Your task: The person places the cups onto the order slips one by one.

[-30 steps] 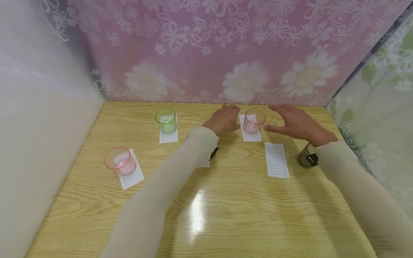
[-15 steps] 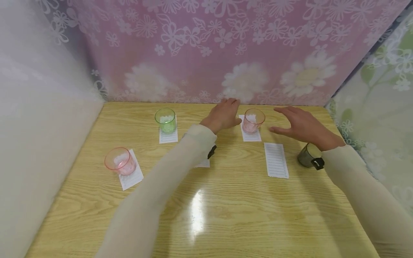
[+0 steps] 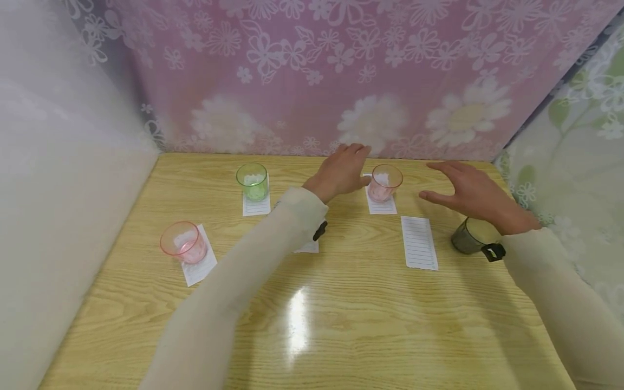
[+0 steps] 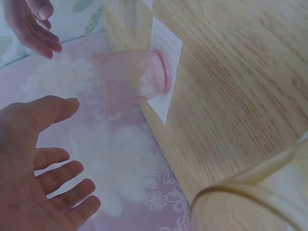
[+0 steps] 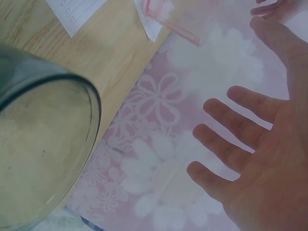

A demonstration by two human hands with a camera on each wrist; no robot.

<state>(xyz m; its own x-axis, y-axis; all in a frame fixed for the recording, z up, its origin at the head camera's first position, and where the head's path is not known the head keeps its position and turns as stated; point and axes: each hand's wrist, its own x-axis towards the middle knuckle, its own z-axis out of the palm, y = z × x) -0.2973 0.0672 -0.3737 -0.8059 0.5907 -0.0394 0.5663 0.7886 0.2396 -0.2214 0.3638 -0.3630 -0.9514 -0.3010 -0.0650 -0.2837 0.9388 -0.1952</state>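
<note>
A pink see-through cup (image 3: 384,189) stands upright at the back on a lined paper slip (image 3: 382,208), with something white visible inside. Just left of it hovers my left hand (image 3: 339,172), fingers loosely extended and holding nothing. My right hand (image 3: 475,192) is spread in the air on the cup's other side, apart from it. In the left wrist view, clear space shows between the left hand (image 4: 53,163) and the pink cup (image 4: 134,79). Beneath my right wrist sits a dark grey cup (image 3: 468,239), whose rim looms large in the right wrist view.
A green cup (image 3: 254,189) and another pink cup (image 3: 187,246) stand on paper slips to the left. A bare lined slip (image 3: 420,244) lies beside the grey cup. The left sleeve partly covers another slip (image 3: 309,247). An amber-rimmed cup (image 4: 240,207) shows in the left wrist view.
My right hand has drawn away rightward from the back pink cup. The left hand has risen slightly toward the back wall. The cups have stayed in place.
</note>
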